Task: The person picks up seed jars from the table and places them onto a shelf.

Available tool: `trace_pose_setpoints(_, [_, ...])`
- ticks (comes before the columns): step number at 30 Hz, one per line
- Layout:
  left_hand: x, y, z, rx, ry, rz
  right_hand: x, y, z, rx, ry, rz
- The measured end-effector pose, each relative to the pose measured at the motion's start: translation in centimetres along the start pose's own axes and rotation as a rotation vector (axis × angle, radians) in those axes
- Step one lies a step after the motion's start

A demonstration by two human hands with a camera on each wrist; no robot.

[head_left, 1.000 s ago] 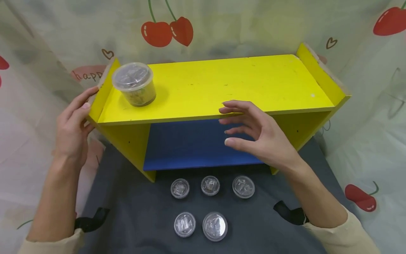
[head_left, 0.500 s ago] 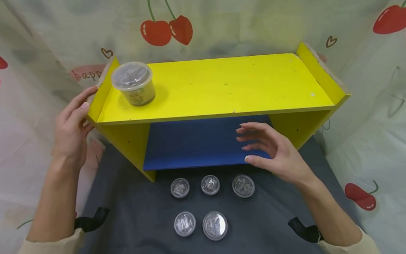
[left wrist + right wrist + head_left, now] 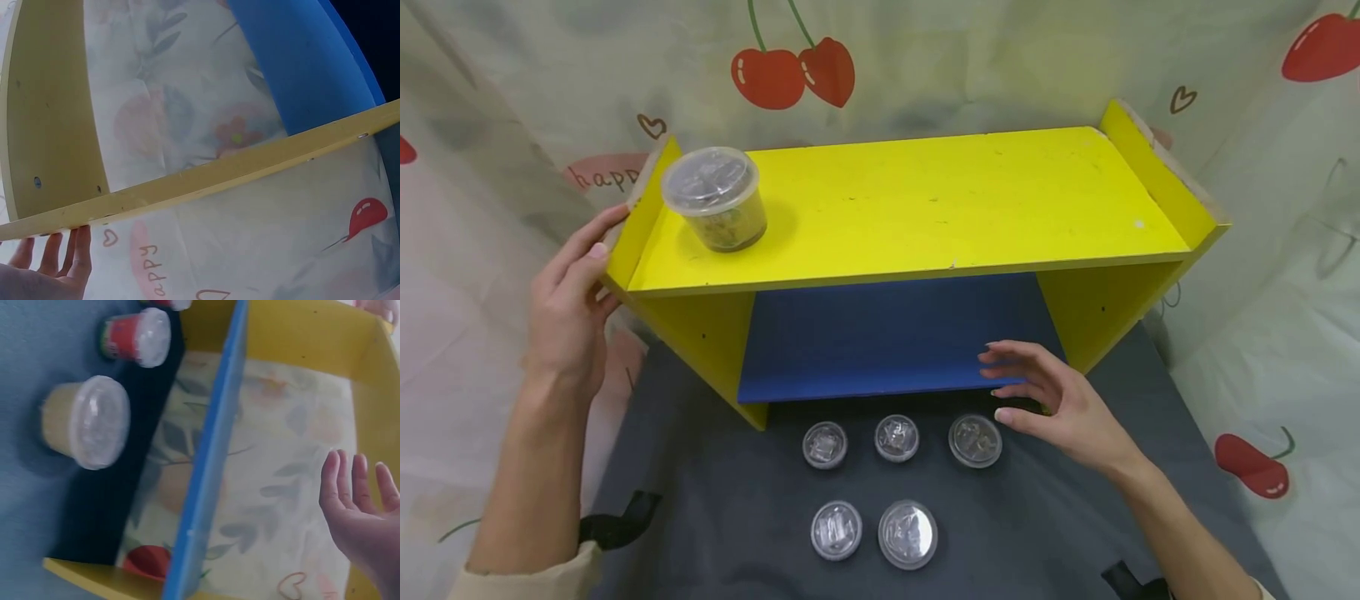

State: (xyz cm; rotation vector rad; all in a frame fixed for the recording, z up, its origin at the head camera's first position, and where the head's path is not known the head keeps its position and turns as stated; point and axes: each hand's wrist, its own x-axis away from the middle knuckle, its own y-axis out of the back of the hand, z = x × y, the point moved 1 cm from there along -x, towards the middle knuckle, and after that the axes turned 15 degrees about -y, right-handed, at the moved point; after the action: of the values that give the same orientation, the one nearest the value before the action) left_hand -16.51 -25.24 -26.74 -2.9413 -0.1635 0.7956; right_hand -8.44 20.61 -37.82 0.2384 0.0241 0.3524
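My left hand (image 3: 568, 308) rests against the outer left side panel of a yellow shelf unit (image 3: 940, 200); in the left wrist view its fingertips (image 3: 81, 234) touch that panel. On the yellow top board, near the left end, stands a round lidded plastic tub (image 3: 715, 200). My right hand (image 3: 1067, 408) is empty in the air, fingers spread and gently bent, before the right part of the blue lower board (image 3: 880, 342). Just left of it on the table is a larger lidded tub (image 3: 975, 441), seen with pale contents as a tub (image 3: 97, 422) in the right wrist view.
Two smaller lidded cups (image 3: 825, 445) (image 3: 897, 438) continue the row to the left. Nearer me are two more lidded cups (image 3: 837, 530) (image 3: 907, 535). A dark cloth (image 3: 715, 508) covers the table, and a cherry-patterned curtain (image 3: 970, 67) hangs behind and beside the shelf.
My right hand has drawn down and right from the front edge of the yellow top board to near the larger tub on the table. My left hand has stayed on the side panel.
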Motion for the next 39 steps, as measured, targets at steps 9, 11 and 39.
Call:
trace_pose_setpoints(9, [0.1,-0.1,-0.1,-0.025,0.002,0.001,1.1,-0.5,-4.4,-0.03,0.013,-0.025])
trace_pose_setpoints(11, [0.1,-0.1,-0.1,-0.031,0.004,0.002,1.2,-0.5,-5.3,-0.035,0.007,-0.031])
trace_pose_setpoints(39, [0.4,-0.5,-0.2,-0.034,0.006,0.003,2.7,-2.7,-16.7,0.064,-0.051,-0.224])
